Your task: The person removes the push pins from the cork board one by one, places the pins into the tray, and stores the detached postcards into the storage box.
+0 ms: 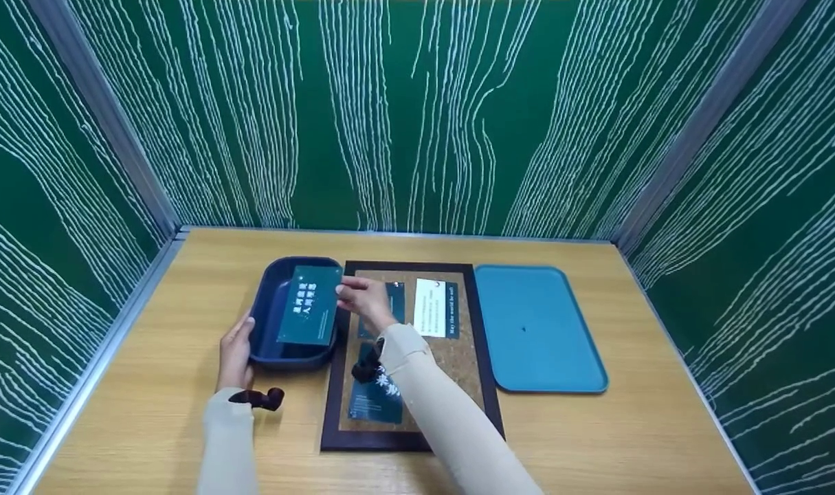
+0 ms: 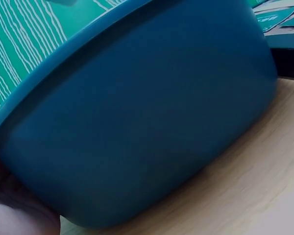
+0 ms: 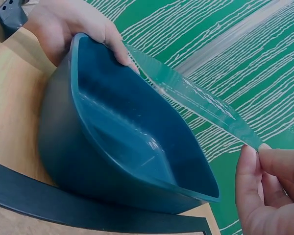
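Pinching card (image 1: 310, 305): right fingers (image 1: 347, 282); lettering (image 1: 305, 298) legible only in head view.

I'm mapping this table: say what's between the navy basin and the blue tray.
A dark-framed corkboard bearing printed cards, with the right sleeve above it: head view.

From the near side, the head view looks forward and down across the bench (image 1: 596, 440), while both wrist views share the blue bin (image 1: 292, 363) close up, left facing its outer side, right its inside.
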### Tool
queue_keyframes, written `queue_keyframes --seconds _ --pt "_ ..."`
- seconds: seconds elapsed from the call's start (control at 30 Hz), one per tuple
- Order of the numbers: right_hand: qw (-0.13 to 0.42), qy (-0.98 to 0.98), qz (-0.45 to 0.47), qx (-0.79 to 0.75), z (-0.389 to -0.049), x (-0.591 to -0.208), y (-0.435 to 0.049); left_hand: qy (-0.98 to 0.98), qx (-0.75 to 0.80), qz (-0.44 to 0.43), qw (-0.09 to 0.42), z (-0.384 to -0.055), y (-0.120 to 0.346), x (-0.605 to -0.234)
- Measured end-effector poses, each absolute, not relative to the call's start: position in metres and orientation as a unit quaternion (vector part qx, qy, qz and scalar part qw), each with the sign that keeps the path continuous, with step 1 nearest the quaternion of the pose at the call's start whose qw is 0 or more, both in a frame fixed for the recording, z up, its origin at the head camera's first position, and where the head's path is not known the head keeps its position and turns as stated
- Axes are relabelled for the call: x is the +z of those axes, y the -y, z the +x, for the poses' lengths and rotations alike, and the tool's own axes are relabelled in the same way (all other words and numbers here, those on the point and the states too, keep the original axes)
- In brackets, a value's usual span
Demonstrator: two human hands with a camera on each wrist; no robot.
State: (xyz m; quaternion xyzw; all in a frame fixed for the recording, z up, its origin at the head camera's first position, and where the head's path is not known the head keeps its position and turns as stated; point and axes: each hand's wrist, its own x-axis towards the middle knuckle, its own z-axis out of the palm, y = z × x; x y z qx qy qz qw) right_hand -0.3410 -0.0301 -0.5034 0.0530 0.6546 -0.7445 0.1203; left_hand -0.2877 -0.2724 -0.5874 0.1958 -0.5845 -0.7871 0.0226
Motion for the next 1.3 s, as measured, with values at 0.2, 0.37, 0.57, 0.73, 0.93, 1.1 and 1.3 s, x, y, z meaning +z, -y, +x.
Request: queue_keyframes --seconds 0.2,0.37,0.57,0.73,0.93,1.1,1.3 --pt "0.121 -0.657 0.057 -0.742 -0.34 -0.503 0.035 0.598 -0.778 0.192 0.021 -0.288 0.272 -0.587" --pt "0.12 -0.658 0.057 -0.741 -0.341 -0.505 0.038 0.587 -0.786 0.194 0.016 -0.289 0.272 -0.586" --pt "0.111 -0.655 0.061 -0.745 -0.344 -0.508 0.042 0.582 -0.791 0.186 0.028 -0.289 0.27 -0.585" --pt "0.113 -0.65 0.066 -0.749 -0.344 -0.507 0.043 0.589 -0.785 0.191 0.03 -0.288 0.271 -0.584" --pt "0.121 -0.656 0.071 -0.742 -0.343 -0.507 0.043 0.595 -0.78 0.194 0.027 -0.288 0.271 -0.584" --pt "0.124 -0.655 0.07 -0.742 -0.343 -0.507 0.044 0.592 -0.782 0.194 0.03 -0.288 0.271 -0.585" --pt "0.129 -0.651 0.07 -0.745 -0.342 -0.507 0.045 0.587 -0.787 0.187 0.04 -0.287 0.271 -0.586"
